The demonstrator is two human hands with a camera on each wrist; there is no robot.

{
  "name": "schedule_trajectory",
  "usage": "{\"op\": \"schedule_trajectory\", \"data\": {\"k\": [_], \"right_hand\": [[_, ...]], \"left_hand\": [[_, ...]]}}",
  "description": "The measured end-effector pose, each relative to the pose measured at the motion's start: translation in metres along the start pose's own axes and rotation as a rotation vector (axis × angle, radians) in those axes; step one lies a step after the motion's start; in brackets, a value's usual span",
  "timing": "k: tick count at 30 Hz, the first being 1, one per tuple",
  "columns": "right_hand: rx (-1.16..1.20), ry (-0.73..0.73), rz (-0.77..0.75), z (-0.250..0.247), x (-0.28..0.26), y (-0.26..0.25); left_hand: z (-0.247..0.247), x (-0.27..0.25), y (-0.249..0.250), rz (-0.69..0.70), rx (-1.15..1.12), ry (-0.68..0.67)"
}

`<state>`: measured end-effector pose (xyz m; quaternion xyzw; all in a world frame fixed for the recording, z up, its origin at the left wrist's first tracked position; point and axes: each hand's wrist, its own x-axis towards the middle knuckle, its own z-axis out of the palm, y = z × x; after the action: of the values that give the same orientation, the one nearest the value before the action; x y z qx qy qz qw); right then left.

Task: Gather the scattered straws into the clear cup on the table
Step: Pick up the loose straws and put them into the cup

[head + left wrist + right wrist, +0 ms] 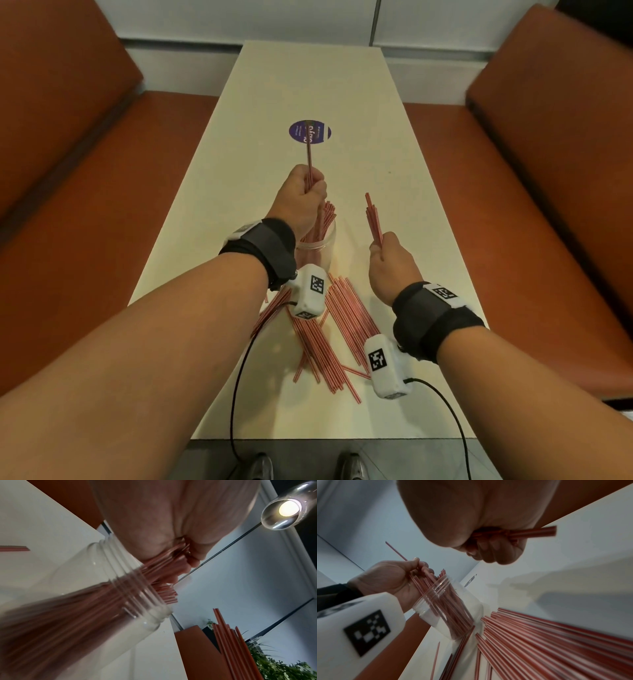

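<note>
My left hand (301, 197) is curled round a bunch of red-and-white striped straws (426, 582) whose lower ends already stand inside the clear cup (452, 607), a threaded-neck plastic jar that sits upright on the cream table (411, 192) midway across its width, toward the near end. My right hand (388, 263) is fisted round a smaller second bundle (373, 219), held up in the air just to the right of the cup. Many loose straws (339, 329) lie fanned on the table between the cup and the near edge. The chief risk, as I judge it, is the cup tipping: it looks light, and the left bunch leans against its rim, so any sideways pull could topple it and spill what is inside. One straw (309, 150) sticks up well above the left fist (it is loose-looking and could slide out or miss the mouth). The second bundle could also catch on the straws already crowding the opening. Hidden from me: the cup's base and much of its wall behind my left wrist in the head view, the left fingertips, and how full the cup is; the left wrist view is blurred with motion.
</note>
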<state>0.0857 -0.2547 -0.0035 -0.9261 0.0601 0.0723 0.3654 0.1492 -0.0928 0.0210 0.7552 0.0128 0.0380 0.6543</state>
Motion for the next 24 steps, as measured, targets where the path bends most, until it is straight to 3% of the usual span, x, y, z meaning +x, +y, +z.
{"op": "schedule_trajectory", "data": {"k": [12,17,21,24], "right_hand": [[0.033,0.0,-0.04,0.008,0.0,-0.006],[0.092,0.04,-0.083,0.002,0.004,-0.013],[0.304,0.081,-0.111,-0.01,0.02,-0.036],[0.661,-0.03,-0.214,-0.013,0.032,-0.07]], "left_hand": [[-0.023,0.0,0.016,0.065,0.146,-0.038],[-0.039,-0.01,0.008,0.084,0.287,0.12],[-0.051,-0.021,-0.016,-0.106,0.479,-0.19],[-0.048,-0.025,-0.028,-0.153,0.557,-0.247]]}}
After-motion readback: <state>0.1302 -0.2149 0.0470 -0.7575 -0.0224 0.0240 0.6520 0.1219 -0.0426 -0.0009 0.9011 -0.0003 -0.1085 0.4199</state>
